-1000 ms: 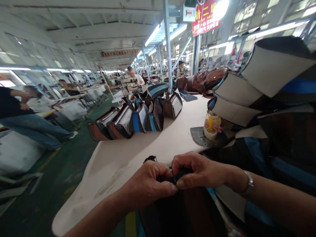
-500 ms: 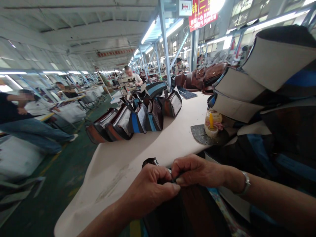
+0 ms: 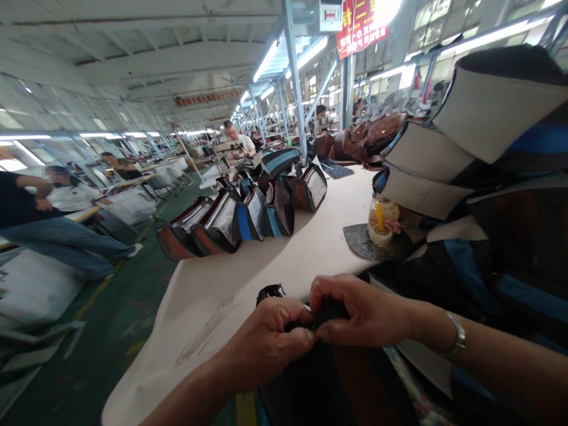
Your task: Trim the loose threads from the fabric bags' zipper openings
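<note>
A dark bag [image 3: 310, 384] with a brown stripe fills the lower middle, in front of the table's near edge. My left hand [image 3: 275, 334] is closed, thumb and forefinger pinching the bag's upper edge. Right beside it my right hand [image 3: 355, 310], with a silver bracelet at the wrist, pinches the same edge, its fingers curled over dark material. The thumbs nearly meet. What exactly lies between the fingertips is hidden. Behind my left hand a black, shiny part [image 3: 270, 291] sticks up; its kind is unclear.
Several bags [image 3: 222, 225] stand in a row across the pale table [image 3: 248, 266]. A pot with a yellow handle [image 3: 380, 228] sits on a dark board [image 3: 357, 242]. Stacked pale-lined bag pieces [image 3: 501, 112] crowd the right. Brown bags [image 3: 346, 145] lie behind. A person [image 3: 48, 225] is at left.
My right hand has curled more and shows dark material inside its grip; its wrist has shifted slightly right. The left hand stays pinched at nearly the same spot.
</note>
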A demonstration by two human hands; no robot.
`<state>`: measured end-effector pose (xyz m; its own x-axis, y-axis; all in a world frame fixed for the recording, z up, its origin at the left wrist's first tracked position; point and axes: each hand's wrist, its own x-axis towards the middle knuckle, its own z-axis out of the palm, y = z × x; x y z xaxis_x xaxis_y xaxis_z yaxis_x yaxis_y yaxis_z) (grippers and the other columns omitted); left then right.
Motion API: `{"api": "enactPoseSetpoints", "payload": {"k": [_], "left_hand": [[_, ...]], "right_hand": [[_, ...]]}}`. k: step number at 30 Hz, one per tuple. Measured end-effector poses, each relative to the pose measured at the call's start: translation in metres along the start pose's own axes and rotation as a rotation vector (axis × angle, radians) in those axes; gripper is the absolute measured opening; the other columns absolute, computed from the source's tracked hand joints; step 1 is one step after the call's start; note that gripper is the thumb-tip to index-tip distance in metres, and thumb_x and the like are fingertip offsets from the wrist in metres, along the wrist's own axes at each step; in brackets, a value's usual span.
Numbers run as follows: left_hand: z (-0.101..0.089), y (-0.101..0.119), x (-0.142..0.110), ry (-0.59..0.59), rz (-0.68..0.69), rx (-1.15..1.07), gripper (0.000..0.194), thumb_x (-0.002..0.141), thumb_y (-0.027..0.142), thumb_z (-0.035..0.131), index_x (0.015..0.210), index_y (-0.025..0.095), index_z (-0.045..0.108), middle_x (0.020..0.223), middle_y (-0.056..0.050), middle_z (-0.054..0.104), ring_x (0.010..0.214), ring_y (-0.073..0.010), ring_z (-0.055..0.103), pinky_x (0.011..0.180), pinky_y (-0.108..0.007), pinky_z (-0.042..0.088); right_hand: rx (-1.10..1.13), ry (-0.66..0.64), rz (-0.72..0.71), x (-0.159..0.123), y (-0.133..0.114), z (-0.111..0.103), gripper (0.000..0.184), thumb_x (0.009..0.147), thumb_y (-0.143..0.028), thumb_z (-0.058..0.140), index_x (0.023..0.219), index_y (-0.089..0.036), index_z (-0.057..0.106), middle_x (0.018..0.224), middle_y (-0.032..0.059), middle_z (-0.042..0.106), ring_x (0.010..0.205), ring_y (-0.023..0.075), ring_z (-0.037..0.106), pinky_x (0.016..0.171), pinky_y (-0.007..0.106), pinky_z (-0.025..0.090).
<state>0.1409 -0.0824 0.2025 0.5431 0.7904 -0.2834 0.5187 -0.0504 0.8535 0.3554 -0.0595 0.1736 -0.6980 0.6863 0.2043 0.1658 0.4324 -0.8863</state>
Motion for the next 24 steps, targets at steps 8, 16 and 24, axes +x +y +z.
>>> {"api": "enactPoseSetpoints", "payload": {"k": [8,16,24], "left_hand": [[0.006,-0.012,0.003,0.018,-0.042,-0.062,0.016,0.079,0.03,0.056,0.071,0.016,0.055,0.063,0.004,0.039,0.06,-0.0104,0.032,0.055,-0.027,0.024],[0.002,-0.006,-0.003,-0.004,-0.068,-0.133,0.017,0.078,0.032,0.057,0.073,0.016,0.056,0.063,0.004,0.039,0.06,-0.0103,0.03,0.056,-0.028,0.023],[0.005,-0.011,-0.001,0.011,-0.041,-0.087,0.02,0.08,0.033,0.058,0.071,0.016,0.054,0.062,0.005,0.037,0.059,-0.0099,0.03,0.053,-0.027,0.022]], "right_hand": [[-0.483,0.088,-0.074,0.001,0.001,0.007,0.018,0.073,-0.009,0.051,0.086,-0.013,0.062,0.075,0.0038,0.061,0.064,0.0144,0.049,0.061,0.027,0.033],[0.027,0.02,0.022,-0.005,-0.001,-0.006,0.019,0.081,-0.025,0.061,0.097,-0.014,0.065,0.08,0.0005,0.06,0.07,0.0125,0.05,0.061,0.022,0.039],[0.145,0.041,0.154,0.005,-0.002,0.009,0.012,0.068,-0.009,0.055,0.075,-0.013,0.064,0.06,-0.0064,0.051,0.055,0.0074,0.039,0.049,0.019,0.028]]}}
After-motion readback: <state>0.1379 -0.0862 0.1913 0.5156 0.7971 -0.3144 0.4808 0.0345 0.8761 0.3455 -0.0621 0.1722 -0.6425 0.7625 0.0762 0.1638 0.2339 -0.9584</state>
